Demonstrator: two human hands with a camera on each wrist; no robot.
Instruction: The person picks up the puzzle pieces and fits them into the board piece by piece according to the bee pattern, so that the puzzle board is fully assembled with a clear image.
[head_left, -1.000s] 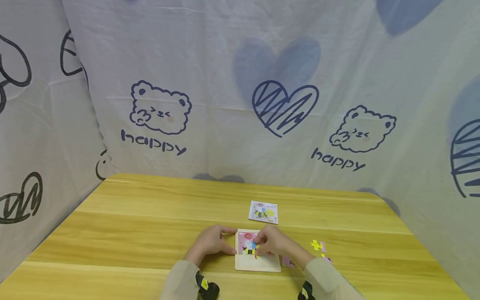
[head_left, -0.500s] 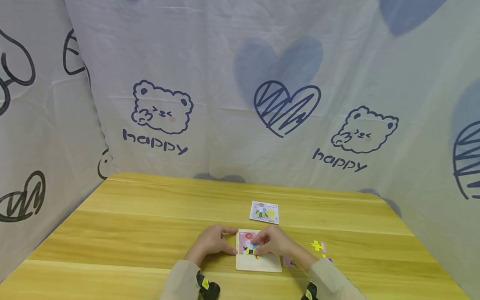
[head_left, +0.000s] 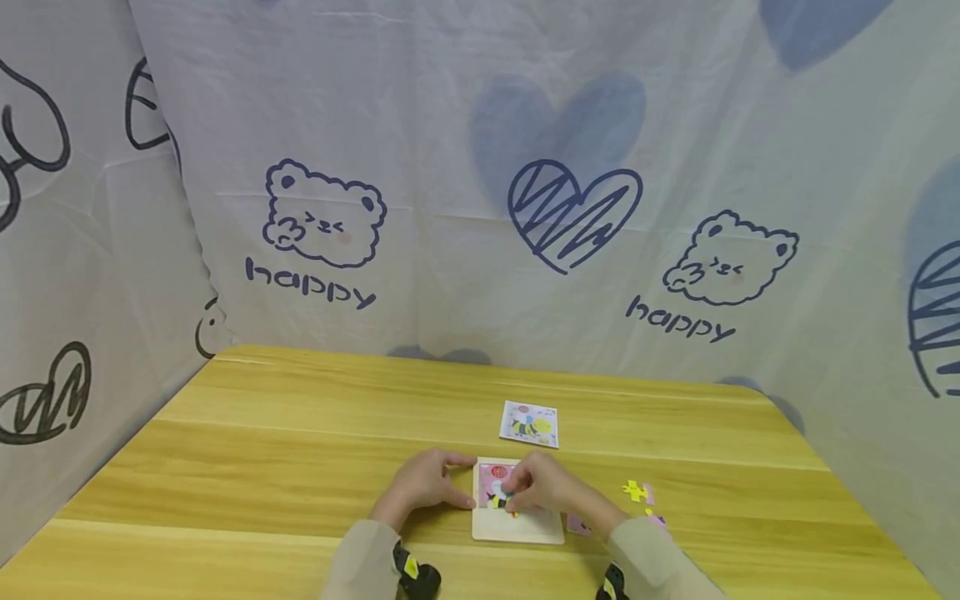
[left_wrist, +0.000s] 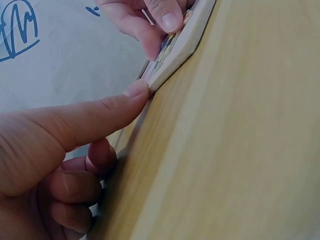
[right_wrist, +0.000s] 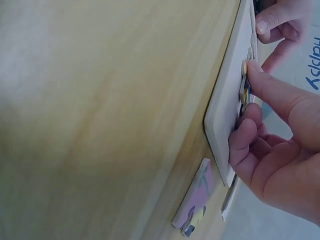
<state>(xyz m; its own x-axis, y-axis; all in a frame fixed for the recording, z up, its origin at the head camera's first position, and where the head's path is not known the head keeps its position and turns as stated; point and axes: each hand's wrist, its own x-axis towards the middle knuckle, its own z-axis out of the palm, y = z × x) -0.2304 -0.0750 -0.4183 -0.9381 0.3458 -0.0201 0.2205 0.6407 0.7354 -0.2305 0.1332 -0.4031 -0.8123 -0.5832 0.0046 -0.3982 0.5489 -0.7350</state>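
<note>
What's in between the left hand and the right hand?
Between the left hand and the right hand is the left part of the pale tray, with bright puzzle pieces in it. The head view shows this.

A pale grey-white cloth backdrop (head_left: 450, 175) hangs in front of me, softly creased, a faint fold line running across it. I see two dark-blue outlined bear faces (head_left: 324, 215) printed on it, each above the word "happy", and between them a scribbled heart outline (head_left: 575, 218) overlapping a solid, paler blue heart (head_left: 517, 125). To my left, another cloth panel (head_left: 90, 242) meets it at an angle, bearing darker line drawings. My wood-grain table (head_left: 300, 442), yellow-brown with lighter bands running across it, has rounded far corners; the light around me looks soft and diffuse
</note>
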